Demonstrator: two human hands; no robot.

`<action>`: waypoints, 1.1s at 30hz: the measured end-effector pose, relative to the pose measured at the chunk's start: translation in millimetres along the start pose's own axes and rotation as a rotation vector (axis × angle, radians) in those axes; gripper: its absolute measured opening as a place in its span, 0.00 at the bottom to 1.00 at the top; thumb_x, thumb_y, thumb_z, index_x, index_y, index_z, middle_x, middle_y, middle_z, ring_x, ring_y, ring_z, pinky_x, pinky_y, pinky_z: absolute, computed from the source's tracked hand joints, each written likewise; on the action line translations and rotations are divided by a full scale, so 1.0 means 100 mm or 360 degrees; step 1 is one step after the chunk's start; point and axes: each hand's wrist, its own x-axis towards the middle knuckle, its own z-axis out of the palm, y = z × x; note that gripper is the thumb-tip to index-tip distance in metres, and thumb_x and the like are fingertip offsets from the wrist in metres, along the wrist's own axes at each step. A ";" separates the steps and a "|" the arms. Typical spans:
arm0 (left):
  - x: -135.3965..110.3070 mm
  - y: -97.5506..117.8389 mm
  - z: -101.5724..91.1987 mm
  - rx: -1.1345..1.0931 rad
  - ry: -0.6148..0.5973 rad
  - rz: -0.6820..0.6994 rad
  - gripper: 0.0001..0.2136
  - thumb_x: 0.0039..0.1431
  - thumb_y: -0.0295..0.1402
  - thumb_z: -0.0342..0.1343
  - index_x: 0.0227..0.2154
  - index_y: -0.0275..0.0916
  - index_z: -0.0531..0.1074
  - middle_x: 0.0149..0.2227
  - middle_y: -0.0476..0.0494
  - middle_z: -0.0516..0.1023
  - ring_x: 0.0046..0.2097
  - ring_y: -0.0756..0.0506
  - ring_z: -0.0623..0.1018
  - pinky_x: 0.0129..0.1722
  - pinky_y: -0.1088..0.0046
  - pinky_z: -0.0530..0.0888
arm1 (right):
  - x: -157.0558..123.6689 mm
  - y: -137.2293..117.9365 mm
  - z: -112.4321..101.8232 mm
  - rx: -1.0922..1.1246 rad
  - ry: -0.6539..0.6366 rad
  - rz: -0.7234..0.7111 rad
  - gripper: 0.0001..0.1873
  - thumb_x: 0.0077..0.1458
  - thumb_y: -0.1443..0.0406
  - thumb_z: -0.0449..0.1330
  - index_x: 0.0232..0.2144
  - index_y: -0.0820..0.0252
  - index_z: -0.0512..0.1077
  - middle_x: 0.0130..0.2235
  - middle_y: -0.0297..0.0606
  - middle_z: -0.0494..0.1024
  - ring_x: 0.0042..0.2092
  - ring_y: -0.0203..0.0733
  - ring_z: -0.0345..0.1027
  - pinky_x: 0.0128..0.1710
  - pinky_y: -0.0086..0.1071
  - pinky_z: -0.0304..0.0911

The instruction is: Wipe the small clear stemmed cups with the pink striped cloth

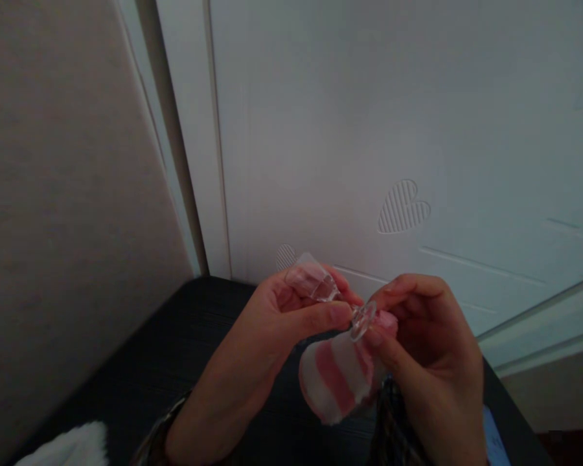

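Observation:
My left hand (284, 314) is closed around a small clear stemmed glass (324, 289), tilted sideways with its bowl toward the upper left. Its round foot (363, 321) points to the right, and my left thumb presses near the stem. My right hand (425, 340) pinches a fuzzy pink-and-white striped cloth (337, 375), possibly a sock. Part of the cloth touches or lies just behind the foot of the glass, and the rest hangs below. My right fingertips are close to the foot; whether they also grip it I cannot tell.
Beneath my hands is a dark tabletop (175, 362). White fluffy material (68, 446) lies at the lower left, and a bluish flat item (494, 440) shows at the lower right. A white panel (311, 129) with heart reliefs stands behind, beside a patterned wall (68, 194).

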 end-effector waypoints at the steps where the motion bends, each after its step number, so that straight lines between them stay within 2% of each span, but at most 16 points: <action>1: 0.00 0.00 0.01 -0.0009 -0.0002 0.0000 0.03 0.53 0.24 0.69 0.28 0.36 0.81 0.26 0.53 0.81 0.28 0.54 0.77 0.31 0.85 0.74 | 0.00 0.00 0.00 0.0010 -0.0003 0.0013 0.16 0.52 0.73 0.69 0.39 0.49 0.74 0.32 0.25 0.77 0.32 0.27 0.73 0.33 0.14 0.70; 8: -0.04 0.00 0.01 -0.0028 -0.0037 0.0005 0.05 0.52 0.23 0.70 0.29 0.37 0.81 0.28 0.54 0.82 0.30 0.55 0.78 0.32 0.86 0.75 | 0.01 0.02 -0.01 0.0080 0.0054 0.0111 0.14 0.54 0.71 0.68 0.41 0.49 0.74 0.34 0.27 0.79 0.32 0.29 0.74 0.31 0.16 0.70; 12: -0.04 -0.01 -0.01 -0.0021 -0.0050 0.0028 0.04 0.53 0.24 0.70 0.30 0.37 0.81 0.28 0.54 0.82 0.31 0.55 0.79 0.33 0.86 0.76 | 0.02 0.03 -0.03 -0.0028 0.0012 0.0135 0.08 0.55 0.70 0.67 0.34 0.52 0.74 0.31 0.25 0.77 0.31 0.27 0.73 0.31 0.16 0.68; 17: -0.01 -0.04 -0.01 -0.0012 0.0012 0.0037 0.04 0.53 0.25 0.70 0.30 0.38 0.81 0.29 0.54 0.82 0.31 0.55 0.79 0.33 0.86 0.75 | 0.02 0.02 -0.05 -0.0161 -0.0050 -0.0063 0.10 0.55 0.73 0.66 0.29 0.53 0.75 0.29 0.23 0.74 0.31 0.28 0.68 0.32 0.18 0.65; 23: 0.02 -0.05 -0.01 -0.0005 0.0095 0.0018 0.05 0.52 0.25 0.71 0.30 0.37 0.81 0.29 0.52 0.82 0.31 0.53 0.78 0.34 0.83 0.75 | 0.01 0.03 -0.04 -0.0165 -0.0063 -0.0172 0.13 0.55 0.77 0.64 0.30 0.53 0.75 0.34 0.27 0.74 0.37 0.32 0.68 0.37 0.24 0.64; 26: 0.03 -0.03 -0.01 0.0000 0.0123 0.0015 0.05 0.51 0.25 0.71 0.30 0.38 0.81 0.29 0.52 0.82 0.31 0.53 0.78 0.33 0.82 0.75 | 0.00 0.03 -0.03 -0.0205 0.0012 -0.0166 0.12 0.57 0.76 0.63 0.31 0.53 0.76 0.35 0.29 0.74 0.39 0.33 0.69 0.38 0.25 0.65; 30: 0.03 -0.03 -0.01 0.0034 0.0142 0.0012 0.04 0.52 0.27 0.70 0.29 0.37 0.80 0.28 0.51 0.81 0.29 0.52 0.76 0.31 0.80 0.74 | 0.00 0.02 -0.02 -0.0141 0.0222 -0.0080 0.12 0.56 0.74 0.65 0.38 0.51 0.75 0.36 0.28 0.75 0.35 0.32 0.70 0.33 0.23 0.67; 33: 0.04 -0.04 -0.01 0.0049 0.0183 0.0012 0.04 0.51 0.27 0.70 0.29 0.37 0.80 0.27 0.50 0.81 0.29 0.51 0.76 0.31 0.79 0.73 | 0.00 0.00 0.00 -0.0080 0.0214 -0.0021 0.14 0.53 0.74 0.67 0.38 0.50 0.73 0.33 0.26 0.75 0.33 0.31 0.70 0.30 0.21 0.67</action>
